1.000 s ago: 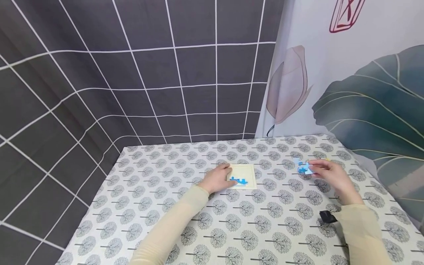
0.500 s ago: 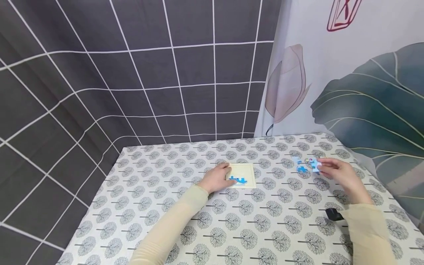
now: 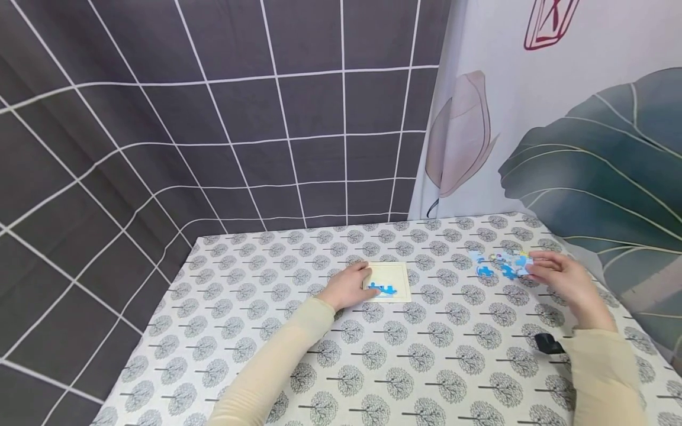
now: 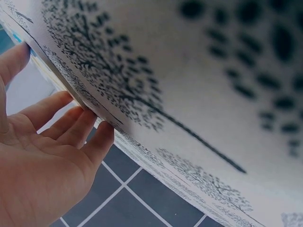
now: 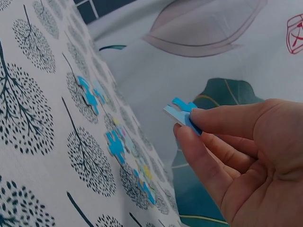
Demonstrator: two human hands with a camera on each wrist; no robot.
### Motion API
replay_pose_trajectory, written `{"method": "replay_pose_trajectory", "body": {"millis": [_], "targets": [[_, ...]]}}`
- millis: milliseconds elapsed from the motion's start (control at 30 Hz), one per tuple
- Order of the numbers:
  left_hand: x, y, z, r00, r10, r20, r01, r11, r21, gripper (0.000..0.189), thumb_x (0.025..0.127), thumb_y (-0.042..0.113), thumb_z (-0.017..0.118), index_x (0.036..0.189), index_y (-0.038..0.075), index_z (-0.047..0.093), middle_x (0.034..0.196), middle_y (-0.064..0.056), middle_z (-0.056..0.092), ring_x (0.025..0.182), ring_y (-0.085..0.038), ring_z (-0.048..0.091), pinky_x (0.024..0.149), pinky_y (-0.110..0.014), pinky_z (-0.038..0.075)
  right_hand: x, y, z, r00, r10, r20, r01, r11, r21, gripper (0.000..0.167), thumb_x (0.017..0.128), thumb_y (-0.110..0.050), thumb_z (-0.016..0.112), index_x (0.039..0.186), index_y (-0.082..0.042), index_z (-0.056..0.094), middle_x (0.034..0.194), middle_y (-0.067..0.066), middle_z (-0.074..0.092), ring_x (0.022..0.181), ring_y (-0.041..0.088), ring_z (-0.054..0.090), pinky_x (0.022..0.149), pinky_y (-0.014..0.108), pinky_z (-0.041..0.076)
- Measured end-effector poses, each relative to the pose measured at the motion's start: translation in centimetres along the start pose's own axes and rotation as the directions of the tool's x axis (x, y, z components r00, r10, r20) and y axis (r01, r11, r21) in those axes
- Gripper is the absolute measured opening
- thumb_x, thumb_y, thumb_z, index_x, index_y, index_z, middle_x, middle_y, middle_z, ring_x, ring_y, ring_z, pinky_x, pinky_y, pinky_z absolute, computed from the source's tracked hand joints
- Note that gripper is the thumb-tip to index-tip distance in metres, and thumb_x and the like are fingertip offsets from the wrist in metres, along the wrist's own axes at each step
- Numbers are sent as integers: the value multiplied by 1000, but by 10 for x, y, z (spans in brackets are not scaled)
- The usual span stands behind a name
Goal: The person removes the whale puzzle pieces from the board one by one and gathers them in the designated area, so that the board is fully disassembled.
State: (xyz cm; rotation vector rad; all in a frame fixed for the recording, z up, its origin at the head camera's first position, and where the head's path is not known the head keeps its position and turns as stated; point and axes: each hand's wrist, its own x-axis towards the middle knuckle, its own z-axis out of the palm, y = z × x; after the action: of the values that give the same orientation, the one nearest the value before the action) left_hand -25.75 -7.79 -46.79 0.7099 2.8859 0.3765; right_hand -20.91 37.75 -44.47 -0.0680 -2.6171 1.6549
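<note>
My right hand (image 3: 567,281) pinches a blue and white jigsaw piece (image 5: 184,113) between thumb and fingers, raised off the cloth in the right wrist view. Close by on the cloth lie several loose jigsaw pieces (image 5: 116,144), mostly blue with bits of yellow and pink. Toward the middle, a cream puzzle tray (image 3: 391,274) has blue pieces (image 3: 388,290) along its near side. My left hand (image 3: 347,287) rests on the tray's left side, thumb over those pieces. In the left wrist view its fingertips (image 4: 106,130) touch the tray's edge.
The table is covered by a white cloth (image 3: 256,355) with a grey tree print. A dark curtain with white grid lines (image 3: 314,106) hangs behind, and a leaf-print curtain (image 3: 597,165) at the right. A black strap end (image 3: 547,344) sticks out at the right wrist.
My right hand has moved right across the loose pieces with a jigsaw piece in its fingers, uncovering more of them. My left hand stays on the tray.
</note>
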Motion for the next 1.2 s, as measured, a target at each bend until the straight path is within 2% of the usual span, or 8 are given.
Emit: {"method": "replay_pose_trajectory", "body": {"millis": [233, 333, 467, 667, 833, 967, 1067, 1200], "targets": [[2, 0, 0, 1000, 18, -5, -18, 1000, -1, 72, 95, 54, 61, 148, 7, 50, 161, -9, 36, 146, -27, 36, 118, -46, 34, -3, 8, -12, 998, 54, -16, -55, 998, -7, 21, 100, -28, 66, 118, -22, 59, 94, -30, 60, 83, -6, 65, 70, 11, 53], [3, -1, -1, 1000, 17, -11, -17, 1000, -5, 72, 95, 54, 61, 148, 7, 50, 161, -9, 36, 146, -28, 36, 117, -47, 34, -2, 12, -15, 997, 69, -27, -70, 997, -23, 31, 99, -29, 66, 124, -12, 60, 94, -32, 59, 82, -6, 65, 69, 12, 52], [1, -4, -2, 1000, -21, -3, 21, 1000, -5, 72, 95, 54, 61, 150, 9, 48, 162, -7, 33, 147, -27, 34, 118, -48, 32, 3, 16, -14, 997, 78, -22, -79, 995, -57, 48, 100, -31, 65, 132, 3, 55, 93, -33, 58, 82, -7, 65, 70, 12, 52], [1, -2, -1, 1000, -8, 3, 8, 1000, -27, 72, 95, 54, 61, 150, 8, 48, 162, -8, 34, 147, -28, 34, 118, -48, 33, 2, 28, -21, 996, 90, -7, -91, 995, -45, 38, 100, -28, 66, 125, 0, 58, 95, -33, 57, 82, -8, 62, 70, 12, 53], [1, 0, -1, 1000, 1, 3, -1, 1000, -19, 72, 95, 53, 62, 149, 8, 49, 161, -8, 35, 146, -28, 36, 118, -47, 33, -1, 36, -28, 992, 118, 51, -113, 989, -91, 57, 98, -33, 67, 134, 9, 52, 97, -37, 54, 84, -11, 62, 70, 11, 51], [1, 1, -1, 1000, 11, 6, -11, 999, -33, 72, 95, 53, 62, 149, 7, 49, 161, -9, 36, 146, -28, 36, 118, -47, 33, -2, 41, -32, 985, 152, 81, -145, 986, -86, 52, 100, -28, 66, 131, 11, 54, 94, -34, 56, 82, -8, 65, 71, 16, 56], [1, 1, -1, 1000, 13, 9, -13, 999, -33, 72, 96, 53, 61, 149, 7, 48, 161, -9, 36, 146, -27, 36, 118, -46, 33, -4, 43, -33, 981, 168, 93, -161, 984, -80, 38, 99, -24, 66, 123, 6, 61, 90, -29, 59, 80, -5, 66, 71, 19, 59], [0, -1, -1, 1000, 9, 9, -9, 1000, -17, 72, 96, 54, 60, 150, 8, 48, 161, -8, 35, 146, -27, 36, 118, -46, 33, -4, 42, -35, 976, 185, 116, -175, 981, -89, 32, 99, -23, 67, 117, 2, 64, 90, -25, 62, 79, -4, 66, 70, 20, 59]]}}
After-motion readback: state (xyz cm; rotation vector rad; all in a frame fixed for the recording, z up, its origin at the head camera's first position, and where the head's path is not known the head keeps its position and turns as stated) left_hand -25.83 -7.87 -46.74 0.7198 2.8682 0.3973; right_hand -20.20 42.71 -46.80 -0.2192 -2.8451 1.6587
